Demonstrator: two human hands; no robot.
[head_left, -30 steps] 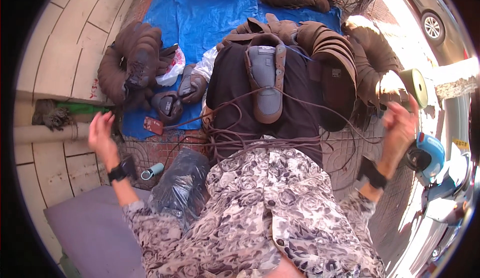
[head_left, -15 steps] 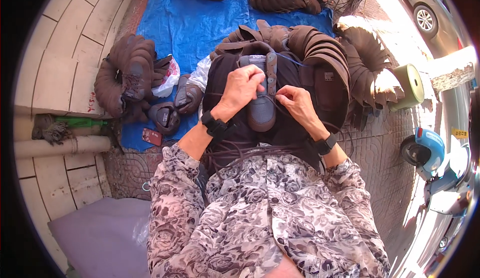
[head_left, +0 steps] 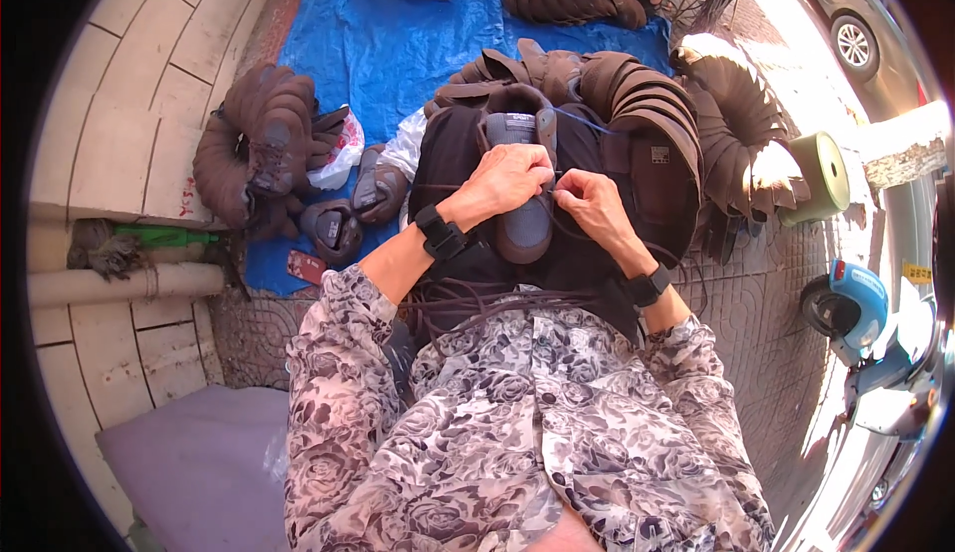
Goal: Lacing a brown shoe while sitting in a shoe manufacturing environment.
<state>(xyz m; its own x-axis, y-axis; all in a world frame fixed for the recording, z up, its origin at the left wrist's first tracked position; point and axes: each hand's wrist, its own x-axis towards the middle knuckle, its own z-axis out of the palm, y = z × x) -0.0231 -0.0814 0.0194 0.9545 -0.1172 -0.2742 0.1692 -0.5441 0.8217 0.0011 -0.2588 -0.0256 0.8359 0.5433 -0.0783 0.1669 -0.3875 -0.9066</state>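
Observation:
A grey and brown shoe upper [head_left: 523,232] lies on my lap, its toe toward me. My left hand [head_left: 505,182] is closed over its middle, fingertips at the right-hand eyelet edge; what they pinch is hidden. Just to the right, my right hand [head_left: 592,206] pinches a thin dark shoelace beside that same edge. The upper's tongue [head_left: 512,127] shows beyond my left hand. More loose brown laces [head_left: 477,303] lie in a bundle across my lap, close to my shirt.
Rows of nested brown shoe uppers [head_left: 637,94] curve around the far side of my lap. Another bundle [head_left: 261,144] sits left, near two loose uppers and a red phone-like object [head_left: 305,267] by a blue tarp [head_left: 348,45]. A green spool [head_left: 821,176] stands right.
My left hand has moved slightly right and down across the shoe upper, now covering more of its middle and the eyelet edge. My right hand stays nearly in place, still pinching the shoelace.

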